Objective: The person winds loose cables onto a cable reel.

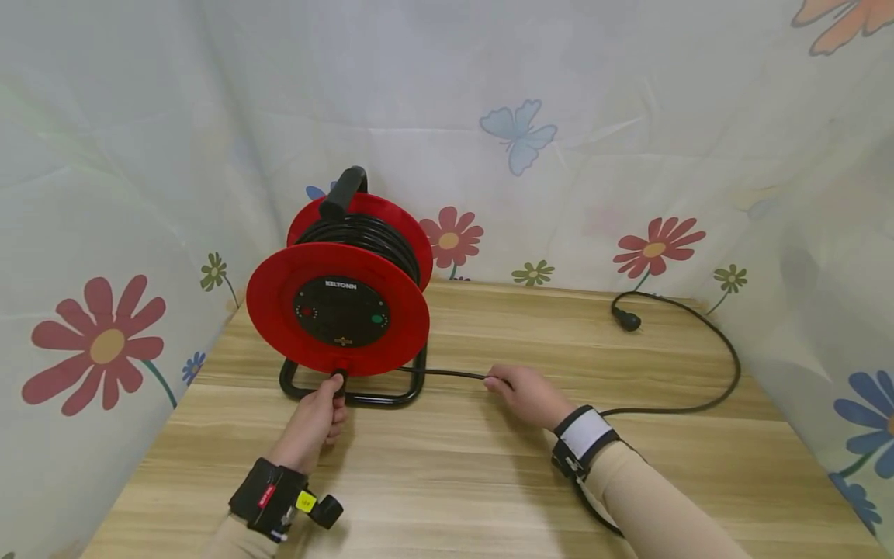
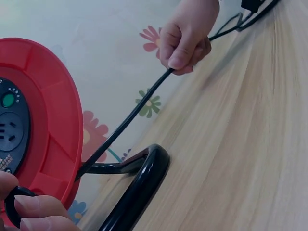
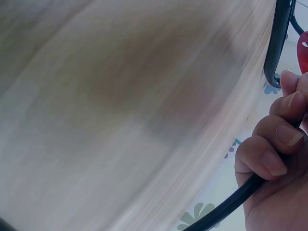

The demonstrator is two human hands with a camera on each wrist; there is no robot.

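Red round-flanged cable reel (image 1: 338,299) carries coiled black cable (image 1: 363,237); a length with black plug (image 1: 629,321) lies unwound. Left hand (image 1: 314,419) grips black knob (image 1: 341,372); right hand (image 1: 528,394), cable.

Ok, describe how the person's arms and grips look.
The left grip and right grip are ungloved. Sleeves are beige. The black left strap bears a red tag, yellow label and stubby black attachment; the black right strap has a pale panel.

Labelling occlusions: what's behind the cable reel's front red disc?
In the head view, the upper coiled black cable and part of the rear red disc. The front red disc hides what lies lower between them.
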